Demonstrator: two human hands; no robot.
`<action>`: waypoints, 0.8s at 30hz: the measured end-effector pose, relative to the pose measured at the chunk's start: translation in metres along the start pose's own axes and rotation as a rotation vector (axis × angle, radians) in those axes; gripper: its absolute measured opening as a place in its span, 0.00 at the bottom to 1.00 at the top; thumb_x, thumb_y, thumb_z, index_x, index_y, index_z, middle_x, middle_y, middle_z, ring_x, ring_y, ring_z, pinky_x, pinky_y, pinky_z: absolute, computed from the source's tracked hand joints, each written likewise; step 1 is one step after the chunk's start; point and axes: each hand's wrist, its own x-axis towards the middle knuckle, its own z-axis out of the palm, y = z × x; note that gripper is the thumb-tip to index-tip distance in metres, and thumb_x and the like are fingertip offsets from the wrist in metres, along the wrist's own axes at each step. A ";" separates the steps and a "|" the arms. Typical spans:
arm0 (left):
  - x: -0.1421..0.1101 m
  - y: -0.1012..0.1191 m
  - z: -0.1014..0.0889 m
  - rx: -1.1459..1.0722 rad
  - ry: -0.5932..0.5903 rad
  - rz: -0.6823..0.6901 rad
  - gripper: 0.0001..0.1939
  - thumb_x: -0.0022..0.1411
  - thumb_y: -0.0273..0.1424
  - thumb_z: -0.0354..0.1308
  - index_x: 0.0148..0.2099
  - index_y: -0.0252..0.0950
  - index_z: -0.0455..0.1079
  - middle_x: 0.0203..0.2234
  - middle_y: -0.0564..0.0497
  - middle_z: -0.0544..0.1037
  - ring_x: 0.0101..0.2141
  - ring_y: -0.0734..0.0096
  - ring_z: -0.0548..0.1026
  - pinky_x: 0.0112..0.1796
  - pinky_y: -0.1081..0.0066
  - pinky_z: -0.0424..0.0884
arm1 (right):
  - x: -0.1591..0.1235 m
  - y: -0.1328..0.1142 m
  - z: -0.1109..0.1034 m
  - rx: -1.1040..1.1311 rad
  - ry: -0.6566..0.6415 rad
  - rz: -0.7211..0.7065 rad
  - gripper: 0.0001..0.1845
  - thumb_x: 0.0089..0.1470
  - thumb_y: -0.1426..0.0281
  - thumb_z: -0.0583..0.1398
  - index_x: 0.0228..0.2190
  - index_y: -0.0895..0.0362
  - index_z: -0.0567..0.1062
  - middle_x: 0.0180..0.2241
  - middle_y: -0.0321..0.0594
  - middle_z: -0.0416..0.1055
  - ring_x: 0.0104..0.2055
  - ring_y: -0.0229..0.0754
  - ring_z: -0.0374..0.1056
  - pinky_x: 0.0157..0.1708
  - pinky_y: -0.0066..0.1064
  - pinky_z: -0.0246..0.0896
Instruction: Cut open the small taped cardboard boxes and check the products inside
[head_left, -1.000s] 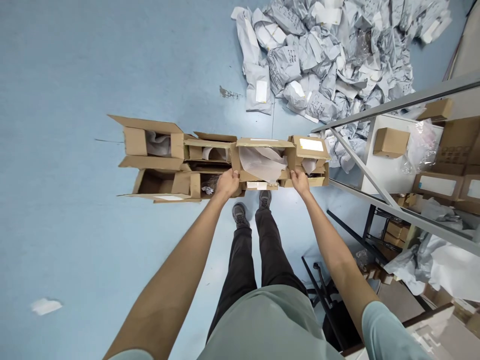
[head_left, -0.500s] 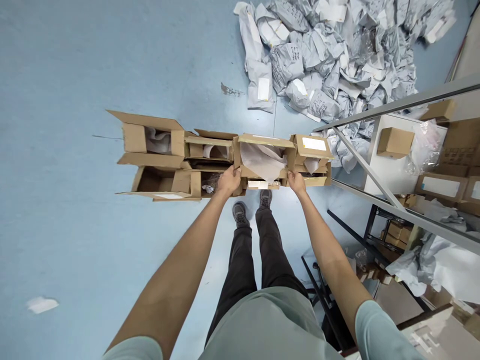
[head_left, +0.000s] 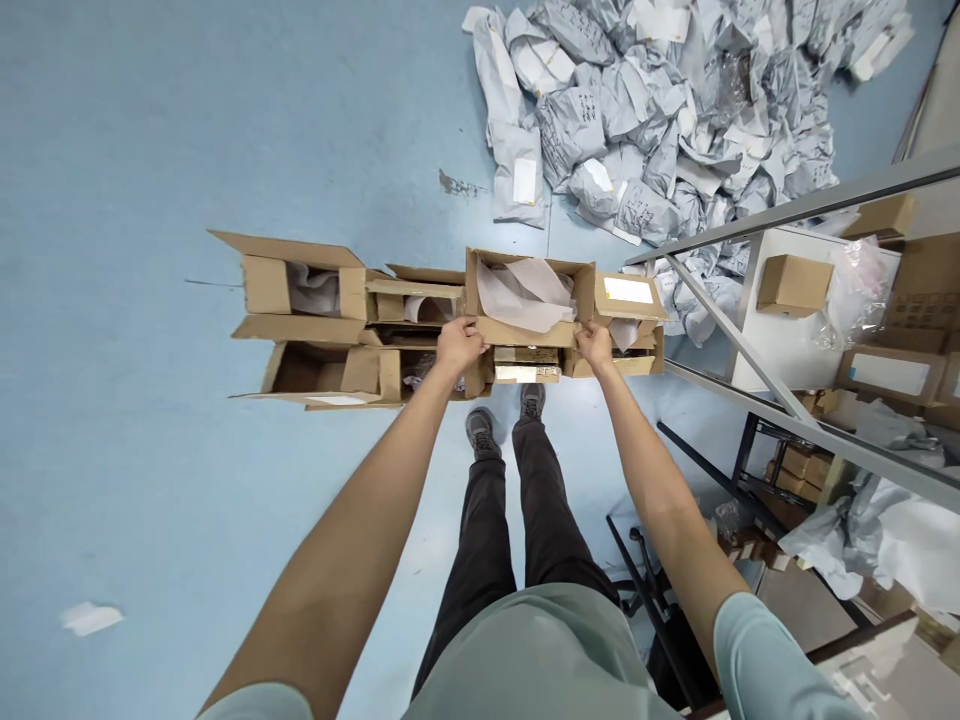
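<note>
Open cartons (head_left: 300, 327) hem the cardboard box (head_left: 532, 332) closely left and right, its near edge gripped by the left hand (head_left: 460, 345) and right hand (head_left: 595, 345) near the corners. Smooth blue floor (head_left: 150, 160) stretches widely leftward; a metal frame (head_left: 825, 203) bounds the right. Crumpled grey mailers (head_left: 574, 125) lie beyond; a thin, wrinkled white sheet (head_left: 525, 295) fills the box.

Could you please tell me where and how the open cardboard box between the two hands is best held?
Probably by the two near corners of the open box, from the person's side, left hand and right hand one at each. A labelled box sits close on its right and another box on its left, whereas its near side faces the person.
</note>
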 end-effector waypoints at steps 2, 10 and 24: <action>-0.005 -0.001 -0.002 -0.040 -0.020 -0.046 0.29 0.65 0.20 0.64 0.69 0.27 0.75 0.40 0.43 0.88 0.38 0.64 0.89 0.47 0.65 0.87 | -0.001 0.005 0.000 0.036 -0.006 0.005 0.20 0.66 0.63 0.63 0.53 0.60 0.85 0.38 0.44 0.86 0.45 0.52 0.84 0.50 0.39 0.81; -0.011 -0.002 0.000 -0.065 -0.043 -0.156 0.20 0.61 0.17 0.67 0.56 0.27 0.79 0.34 0.45 0.85 0.36 0.61 0.87 0.43 0.66 0.86 | -0.002 0.013 0.003 0.090 -0.036 0.063 0.09 0.60 0.68 0.65 0.37 0.58 0.85 0.31 0.43 0.85 0.43 0.54 0.85 0.51 0.41 0.80; -0.086 -0.006 -0.031 -0.164 -0.006 -0.107 0.27 0.73 0.31 0.70 0.70 0.35 0.72 0.48 0.43 0.86 0.39 0.70 0.85 0.45 0.68 0.84 | -0.064 0.013 -0.026 0.266 -0.009 0.039 0.23 0.67 0.54 0.68 0.54 0.57 0.83 0.40 0.43 0.87 0.44 0.48 0.84 0.51 0.40 0.81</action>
